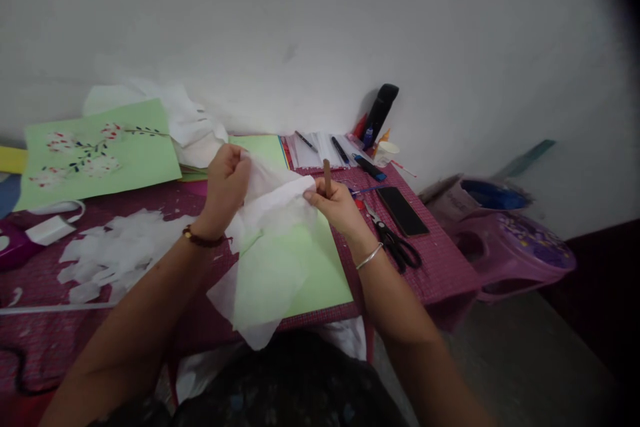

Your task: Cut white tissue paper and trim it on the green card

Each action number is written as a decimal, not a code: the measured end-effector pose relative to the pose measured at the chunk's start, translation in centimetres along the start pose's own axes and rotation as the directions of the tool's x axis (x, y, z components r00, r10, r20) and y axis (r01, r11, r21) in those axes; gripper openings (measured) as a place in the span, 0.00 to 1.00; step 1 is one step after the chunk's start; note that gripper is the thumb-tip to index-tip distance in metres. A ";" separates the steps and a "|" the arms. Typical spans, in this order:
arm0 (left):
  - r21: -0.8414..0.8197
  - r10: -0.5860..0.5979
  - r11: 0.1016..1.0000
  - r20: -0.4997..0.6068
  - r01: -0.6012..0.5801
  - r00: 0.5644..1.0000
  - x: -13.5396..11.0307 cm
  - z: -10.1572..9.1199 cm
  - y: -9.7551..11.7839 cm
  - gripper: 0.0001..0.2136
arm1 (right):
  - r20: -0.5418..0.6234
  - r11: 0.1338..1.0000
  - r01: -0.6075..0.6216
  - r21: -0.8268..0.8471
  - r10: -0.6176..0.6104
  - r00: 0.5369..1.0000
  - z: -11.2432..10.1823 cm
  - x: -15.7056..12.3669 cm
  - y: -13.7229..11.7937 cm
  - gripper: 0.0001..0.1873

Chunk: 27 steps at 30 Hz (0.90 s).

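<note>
Both my hands hold up a thin white tissue sheet (pixel 265 240) above a low table with a pink checked cloth (pixel 440 267). My left hand (pixel 226 185) is closed on the sheet's upper left part. Fingers of my right hand (pixel 336 205) pinch the sheet's upper right edge, and a brown stick (pixel 327 177) pokes up out of that same hand. The sheet hangs down over a light green paper (pixel 320 273) lying on the table below.
Black scissors (pixel 395 243) and a dark phone (pixel 401 211) lie right of my right hand. Pens and a black bottle (pixel 380 112) stand by the wall. Torn white scraps (pixel 107 257) and a painted green sheet (pixel 95 150) lie left. A pink plastic stool (pixel 510 247) stands at the right.
</note>
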<state>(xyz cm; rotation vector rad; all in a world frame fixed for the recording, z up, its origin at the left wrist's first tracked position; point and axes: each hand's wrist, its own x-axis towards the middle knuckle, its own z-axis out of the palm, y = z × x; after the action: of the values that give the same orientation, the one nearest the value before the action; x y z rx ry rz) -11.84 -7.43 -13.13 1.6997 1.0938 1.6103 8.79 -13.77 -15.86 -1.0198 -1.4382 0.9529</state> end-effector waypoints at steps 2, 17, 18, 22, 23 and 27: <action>0.044 0.051 0.997 0.108 -0.056 0.993 0.3 -0.1 -0.3 0.17 | 0.034 1.000 -0.004 -0.015 0.005 0.999 -0.2 -0.1 -0.4 0.13; 0.061 -0.048 0.998 0.709 0.007 0.704 -2.0 1.0 2.2 0.14 | -0.058 0.990 0.043 -0.132 -0.051 0.997 0.3 -0.6 -1.3 0.14; 0.043 -0.048 0.999 0.715 0.025 0.697 -1.9 0.8 2.3 0.15 | -0.078 0.991 0.040 -0.129 -0.050 0.996 0.2 -0.5 -1.3 0.14; -0.009 -0.074 0.994 0.676 0.108 0.733 -1.1 0.1 2.6 0.15 | -0.138 0.995 0.015 -0.103 -0.030 0.990 -0.4 -0.2 -1.3 0.14; -0.020 -0.099 0.988 0.665 0.150 0.740 -0.9 -0.1 2.5 0.14 | -0.150 0.996 0.011 -0.093 -0.025 0.988 -0.6 -0.1 -1.2 0.14; -0.087 -0.209 0.942 0.604 0.325 0.769 -0.6 -0.3 1.8 0.08 | -0.196 0.999 0.033 -0.036 -0.040 0.980 -1.0 0.2 -0.6 0.15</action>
<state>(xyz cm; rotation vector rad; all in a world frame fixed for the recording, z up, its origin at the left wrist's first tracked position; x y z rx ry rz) -11.78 -8.86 -11.93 1.6557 0.7889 0.8702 9.73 -13.74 -15.10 -1.0770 -1.3067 0.7814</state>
